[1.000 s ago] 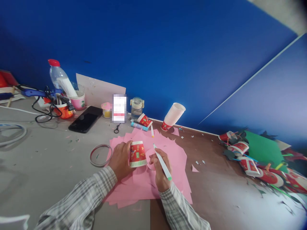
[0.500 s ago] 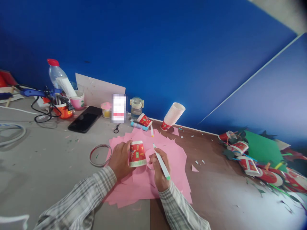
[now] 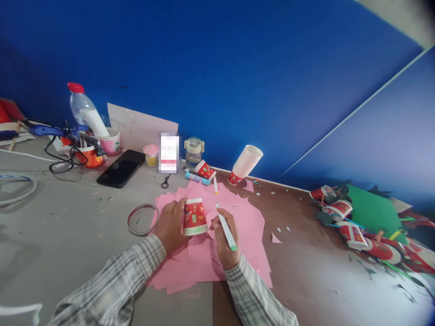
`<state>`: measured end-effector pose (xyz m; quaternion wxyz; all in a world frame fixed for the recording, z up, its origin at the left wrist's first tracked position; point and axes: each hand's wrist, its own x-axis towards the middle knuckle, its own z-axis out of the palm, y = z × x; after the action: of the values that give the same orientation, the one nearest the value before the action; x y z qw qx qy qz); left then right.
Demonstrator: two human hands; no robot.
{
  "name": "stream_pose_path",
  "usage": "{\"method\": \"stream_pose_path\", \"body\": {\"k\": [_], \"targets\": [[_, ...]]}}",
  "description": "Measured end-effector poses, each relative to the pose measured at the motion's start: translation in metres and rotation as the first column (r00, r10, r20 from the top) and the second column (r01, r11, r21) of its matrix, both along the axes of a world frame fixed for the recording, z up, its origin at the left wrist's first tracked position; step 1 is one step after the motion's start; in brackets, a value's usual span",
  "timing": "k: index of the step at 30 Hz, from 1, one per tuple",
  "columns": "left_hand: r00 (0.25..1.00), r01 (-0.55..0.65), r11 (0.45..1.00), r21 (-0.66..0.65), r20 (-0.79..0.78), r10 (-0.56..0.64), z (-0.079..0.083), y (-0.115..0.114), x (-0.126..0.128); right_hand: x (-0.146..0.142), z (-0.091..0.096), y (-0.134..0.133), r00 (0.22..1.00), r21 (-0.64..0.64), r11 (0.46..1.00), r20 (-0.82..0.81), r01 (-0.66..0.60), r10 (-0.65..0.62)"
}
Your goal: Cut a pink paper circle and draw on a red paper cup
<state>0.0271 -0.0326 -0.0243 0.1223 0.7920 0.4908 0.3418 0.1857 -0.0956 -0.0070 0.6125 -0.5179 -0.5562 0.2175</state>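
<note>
My left hand (image 3: 171, 224) is closed round the left side of a red paper cup (image 3: 195, 217) printed with yellow figures. The cup's narrower end points away from me, and faint green marks show along its wide, pale band. To its right, my right hand (image 3: 226, 237) grips a white marker (image 3: 224, 226) with a green end like a pen. The marker's far tip points up and left, apart from the cup. Under both hands lie spread sheets of pink paper (image 3: 251, 244). A roll of tape (image 3: 142, 220) rests left of my left hand.
Behind the paper are a second red cup (image 3: 205, 170), a blue glue stick (image 3: 197, 178), small scissors (image 3: 165, 182), a lidded jar (image 3: 193, 154) and a leaning cup stack (image 3: 246, 163). A black phone (image 3: 121, 168) lies left; decorated cups (image 3: 351, 234) crowd the right.
The green end of the marker has shifted slightly up and left as my right hand tilts. My left hand keeps the cup in nearly the same place.
</note>
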Motion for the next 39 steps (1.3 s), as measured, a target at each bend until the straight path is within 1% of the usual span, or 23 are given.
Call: {"method": "stream_pose_path", "body": {"k": [4, 12, 17, 25, 32, 36, 39], "targets": [[1.000, -0.005, 1.000, -0.018, 0.002, 0.005, -0.002, 0.001, 0.000, -0.001, 0.000, 0.001, 1.000, -0.009, 1.000, 0.003, -0.022, 0.022], [0.998, 0.007, 1.000, -0.009, 0.062, -0.007, 0.000, 0.000, 0.000, 0.001, -0.002, 0.002, 0.995, -0.010, 0.999, 0.089, -0.045, 0.046], [0.999, 0.005, 0.999, -0.054, 0.039, -0.003, 0.001, 0.000, 0.000, 0.003, -0.004, 0.002, 0.990, -0.031, 0.998, 0.124, -0.056, 0.059], [0.999, 0.036, 0.991, -0.130, 0.035, -0.032, 0.002, 0.001, 0.000, 0.000, 0.000, 0.001, 0.982, -0.053, 0.996, 0.174, -0.070, 0.079], [0.996, 0.035, 0.987, -0.156, 0.082, -0.022, 0.004, 0.000, 0.000, 0.001, 0.004, 0.001, 0.930, -0.006, 0.991, 0.347, -0.132, 0.126], [0.989, 0.044, 0.985, -0.165, 0.144, -0.020, 0.005, -0.003, 0.001, 0.000, 0.007, 0.001, 0.912, 0.021, 0.992, 0.396, -0.123, 0.104], [0.988, 0.061, 0.985, -0.162, 0.148, -0.037, 0.008, -0.006, 0.001, 0.000, 0.006, 0.002, 0.909, 0.066, 0.992, 0.410, -0.106, 0.070]]}}
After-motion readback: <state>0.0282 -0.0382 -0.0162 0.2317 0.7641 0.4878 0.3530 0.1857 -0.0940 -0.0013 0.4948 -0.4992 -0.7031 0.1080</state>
